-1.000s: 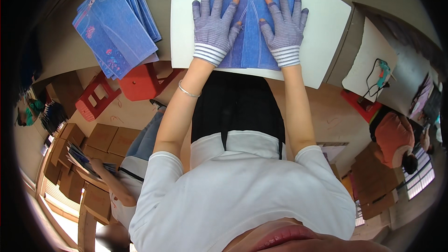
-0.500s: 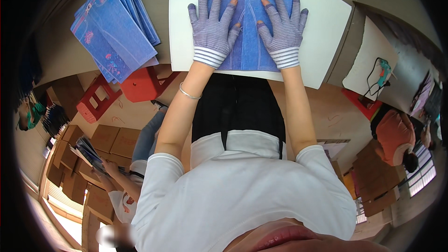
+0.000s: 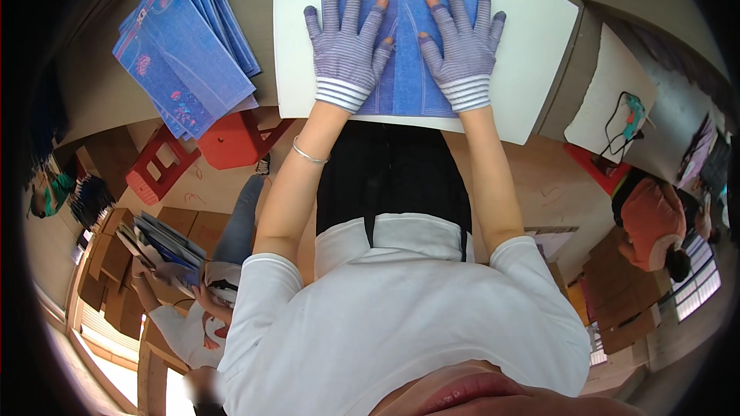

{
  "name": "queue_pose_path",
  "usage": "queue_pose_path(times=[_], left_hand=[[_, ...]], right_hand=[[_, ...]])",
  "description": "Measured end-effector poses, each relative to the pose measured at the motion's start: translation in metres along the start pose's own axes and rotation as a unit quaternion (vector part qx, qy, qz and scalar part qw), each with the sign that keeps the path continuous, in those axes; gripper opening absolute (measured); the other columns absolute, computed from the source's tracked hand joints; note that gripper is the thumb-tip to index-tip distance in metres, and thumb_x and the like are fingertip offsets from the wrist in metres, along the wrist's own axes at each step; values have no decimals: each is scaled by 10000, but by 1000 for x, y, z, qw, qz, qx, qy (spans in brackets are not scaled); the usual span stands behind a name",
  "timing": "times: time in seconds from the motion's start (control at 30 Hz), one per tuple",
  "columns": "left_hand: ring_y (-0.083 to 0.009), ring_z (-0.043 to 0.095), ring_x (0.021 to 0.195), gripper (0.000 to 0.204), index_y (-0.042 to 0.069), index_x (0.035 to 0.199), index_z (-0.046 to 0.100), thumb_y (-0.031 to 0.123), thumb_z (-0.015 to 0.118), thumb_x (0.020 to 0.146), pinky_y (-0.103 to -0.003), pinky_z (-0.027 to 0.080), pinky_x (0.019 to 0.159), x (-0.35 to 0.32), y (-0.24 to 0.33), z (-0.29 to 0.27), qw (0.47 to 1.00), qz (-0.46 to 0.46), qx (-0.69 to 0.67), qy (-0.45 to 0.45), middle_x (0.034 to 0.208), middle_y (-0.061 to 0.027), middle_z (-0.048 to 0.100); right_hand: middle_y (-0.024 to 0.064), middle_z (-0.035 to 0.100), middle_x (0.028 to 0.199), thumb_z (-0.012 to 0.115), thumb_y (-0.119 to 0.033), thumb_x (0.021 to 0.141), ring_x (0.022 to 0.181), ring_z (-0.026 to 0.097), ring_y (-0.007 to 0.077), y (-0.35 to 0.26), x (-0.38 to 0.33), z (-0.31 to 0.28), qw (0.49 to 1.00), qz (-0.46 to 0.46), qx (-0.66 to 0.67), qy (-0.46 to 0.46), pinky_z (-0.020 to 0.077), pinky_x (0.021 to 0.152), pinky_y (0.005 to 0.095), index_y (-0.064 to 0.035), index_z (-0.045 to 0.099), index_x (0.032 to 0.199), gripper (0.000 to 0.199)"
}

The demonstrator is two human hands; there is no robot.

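Observation:
A denim-print sheet (image 3: 401,69) in blue, with pink flower motifs and printed seams, lies on a larger white board (image 3: 528,54) at the table's near edge. Its top runs out of view. My left hand (image 3: 344,50), in a striped grey-purple glove with bare thumb and index tips, rests flat on the sheet's left side and partly on the board. In a matching glove, my right hand (image 3: 465,46) lies flat over the right side. Both hands have their fingers spread and hold nothing.
Similar denim-print sheets (image 3: 193,54) are fanned in a pile at the left. Red stools (image 3: 231,141) stand below the table. A green-handled tool with a cord (image 3: 634,115) lies on the right. One person (image 3: 193,323) carries flat pieces near cardboard boxes; another (image 3: 651,219) is at the right.
Both hands stay flat on the sheet; the whole table view has shifted slightly left. At lower left, the person carrying flat pieces has moved, with the pieces now more in view.

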State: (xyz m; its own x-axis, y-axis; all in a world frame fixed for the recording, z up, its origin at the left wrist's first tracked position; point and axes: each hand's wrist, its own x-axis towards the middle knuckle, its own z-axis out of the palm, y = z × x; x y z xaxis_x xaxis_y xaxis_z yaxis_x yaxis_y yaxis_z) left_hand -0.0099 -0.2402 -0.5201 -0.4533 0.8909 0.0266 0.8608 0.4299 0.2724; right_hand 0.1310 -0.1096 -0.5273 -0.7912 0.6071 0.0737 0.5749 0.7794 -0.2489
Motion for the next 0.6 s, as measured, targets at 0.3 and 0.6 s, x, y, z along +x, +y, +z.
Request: queue_pose_path(times=[0.3,0.6], left_hand=[[-485,237,1411,529,391,1414,482,379,581,895,-660,127,1133,3,4,-7,999,15,14,-30,1554,-105,317],[-508,200,1416,552,339,1420,488,290,591,880,-623,136,1155,7,8,-7,999,17,11,-48,1559,-139,293]], right_hand=[[130,414,1493,521,-516,896,1420,314,331,-25,-63,-21,986,-91,71,-119,226,1125,607,-111,483,1395,644],[150,565,1287,548,-418,900,1219,512,362,64,130,1,966,-230,114,-16,398,1019,540,-64,536,1304,537]])
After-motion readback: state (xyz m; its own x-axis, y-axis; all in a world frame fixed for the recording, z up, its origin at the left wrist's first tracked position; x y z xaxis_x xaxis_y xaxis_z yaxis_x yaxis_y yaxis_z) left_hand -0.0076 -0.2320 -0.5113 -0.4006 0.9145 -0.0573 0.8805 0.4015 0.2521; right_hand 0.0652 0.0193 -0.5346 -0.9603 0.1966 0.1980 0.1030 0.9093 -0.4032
